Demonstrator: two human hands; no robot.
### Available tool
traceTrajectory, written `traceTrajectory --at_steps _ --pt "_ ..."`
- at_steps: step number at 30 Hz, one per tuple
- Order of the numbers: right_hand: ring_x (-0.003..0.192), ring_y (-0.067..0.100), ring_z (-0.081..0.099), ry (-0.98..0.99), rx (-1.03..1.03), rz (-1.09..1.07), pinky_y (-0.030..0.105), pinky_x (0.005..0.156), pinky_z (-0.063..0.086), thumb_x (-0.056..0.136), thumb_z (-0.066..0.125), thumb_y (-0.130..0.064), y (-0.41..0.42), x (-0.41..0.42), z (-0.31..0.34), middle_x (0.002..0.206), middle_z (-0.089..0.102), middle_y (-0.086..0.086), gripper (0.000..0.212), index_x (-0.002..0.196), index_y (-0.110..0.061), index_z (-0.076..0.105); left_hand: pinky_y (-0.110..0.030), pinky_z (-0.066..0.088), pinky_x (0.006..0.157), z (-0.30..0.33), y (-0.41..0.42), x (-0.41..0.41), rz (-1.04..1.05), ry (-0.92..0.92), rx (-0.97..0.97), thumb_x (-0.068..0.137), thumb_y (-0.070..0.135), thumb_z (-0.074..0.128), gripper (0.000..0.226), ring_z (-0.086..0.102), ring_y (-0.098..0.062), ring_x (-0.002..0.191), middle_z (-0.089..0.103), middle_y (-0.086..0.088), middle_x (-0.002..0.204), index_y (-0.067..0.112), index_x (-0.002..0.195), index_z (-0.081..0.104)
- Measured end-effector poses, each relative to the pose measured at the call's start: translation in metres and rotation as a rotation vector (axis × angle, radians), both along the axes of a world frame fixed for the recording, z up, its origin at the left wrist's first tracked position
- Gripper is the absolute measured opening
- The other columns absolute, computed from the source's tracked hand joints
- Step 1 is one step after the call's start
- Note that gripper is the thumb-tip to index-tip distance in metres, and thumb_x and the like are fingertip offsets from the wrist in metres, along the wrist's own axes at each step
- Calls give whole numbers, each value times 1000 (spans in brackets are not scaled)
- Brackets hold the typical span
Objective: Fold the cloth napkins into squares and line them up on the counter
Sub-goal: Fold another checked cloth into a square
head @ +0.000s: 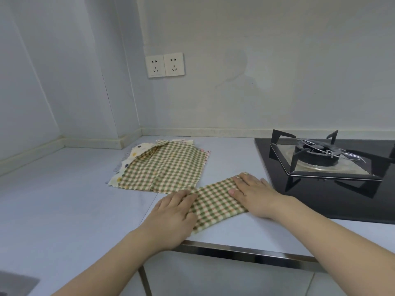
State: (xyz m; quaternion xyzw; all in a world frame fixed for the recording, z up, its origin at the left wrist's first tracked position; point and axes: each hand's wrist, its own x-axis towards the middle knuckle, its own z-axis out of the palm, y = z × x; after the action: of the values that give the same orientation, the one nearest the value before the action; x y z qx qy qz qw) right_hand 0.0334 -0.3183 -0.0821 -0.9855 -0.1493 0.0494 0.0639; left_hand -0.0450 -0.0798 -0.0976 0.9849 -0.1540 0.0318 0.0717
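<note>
Near the front edge of the bench (pixel 64 189), just left of the gas hob (pixel 333 167), lies one green-checked napkin (pixel 215 204), folded into a strip running up to the right, apparently not yet a square. Left hand (pixel 171 212): its grip looks curled round the strip's near-left end, cloth bunched under the fingertips; the palm hides the contact itself. Right hand (pixel 254 193): flat, fingers straight, pressing the far-right end down, gripping nothing. Judged step: closing the strip into a square. To do it well, keep the right palm as anchor, lift the left end cleanly, carry it over until the pinked edges meet, then run a flat hand along the crease; the weave looks thin and limp, so corners may skew if pulled unevenly. Behind it, touching or just beside the strip's far edge, a pile of unfolded napkins (pixel 166 167). Count: 1 checked napkin being folded; 1 checked napkin on top of the pile; 1 dotted napkin (pixel 136 152) below it; a pink edge (pixel 207 151) and a grey edge peek out, so perhaps 2 more, total uncertain. Finished squares lined up: 0 visible. Wall sockets (pixel 164 65): 2. Burners in view: 1.
</note>
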Motion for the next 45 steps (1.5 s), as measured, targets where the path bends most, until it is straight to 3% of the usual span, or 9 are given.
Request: traceTrajectory --at_steps 3,6,9,14,18,23,29,38,45 --pt "146 24 9 -219 70 -1 39 120 6 102 33 -36 8 -19 7 160 10 7 55 152 -16 19 -32 16 117 12 14 -7 88 98 -204 95 34 27 52 20 -13 140 24 9 154 29 146 31" --pt "125 18 36 -350 265 182 32 109 30 91 45 -11 25 -59 13 137 40 0 43 133 -17 45 -36 21 114 25 15 -15 84 142 -143 91 19 41 54 26 -15 136 30 10 148 32 143 35" --pt "108 8 40 -239 326 367 29 97 36 83 52 -22 35 -101 11 117 46 -12 37 120 -25 50 -37 29 105 35 21 -30 52 156 29 84 16 46 61 32 -18 125 34 9 138 36 140 34" --pt "108 12 36 -355 98 327 30 98 34 69 62 -65 37 -135 -10 118 40 -9 67 120 -25 44 -29 40 88 42 27 -50 12 8 121 85 11 46 44 47 -16 106 46 7 117 32 123 48" --pt "76 17 50 -599 106 272 29 67 46 61 75 -42 42 -148 -18 85 53 -4 37 83 -20 55 -27 44 88 40 30 -62 -14 49 25 84 27 52 29 47 -9 98 46 13 106 33 112 53" --pt "59 18 51 -661 158 333 30 50 38 81 52 -27 32 -151 -11 70 53 -2 15 70 -18 55 -27 40 88 49 33 -67 -41 22 77 81 27 59 15 40 -10 100 44 14 104 33 93 55" --pt "63 17 49 -380 411 225 30 52 34 93 45 -36 16 -152 18 69 52 -7 14 86 -23 47 -30 42 75 78 16 -50 14 176 -563 89 28 58 11 53 -15 77 61 0 84 19 83 62" --pt "70 18 50 -115 655 -65 31 57 35 101 35 -40 3 -99 30 75 55 1 44 67 -15 46 -26 42 69 76 -37 13 147 162 -853 94 21 58 7 57 -13 83 64 3 88 18 93 63" --pt "102 32 50 -243 249 -116 38 79 35 101 33 -32 -22 -39 16 107 57 9 30 83 -16 50 -26 42 67 45 -77 73 183 13 -569 96 28 52 11 57 -14 83 64 0 92 20 96 61"
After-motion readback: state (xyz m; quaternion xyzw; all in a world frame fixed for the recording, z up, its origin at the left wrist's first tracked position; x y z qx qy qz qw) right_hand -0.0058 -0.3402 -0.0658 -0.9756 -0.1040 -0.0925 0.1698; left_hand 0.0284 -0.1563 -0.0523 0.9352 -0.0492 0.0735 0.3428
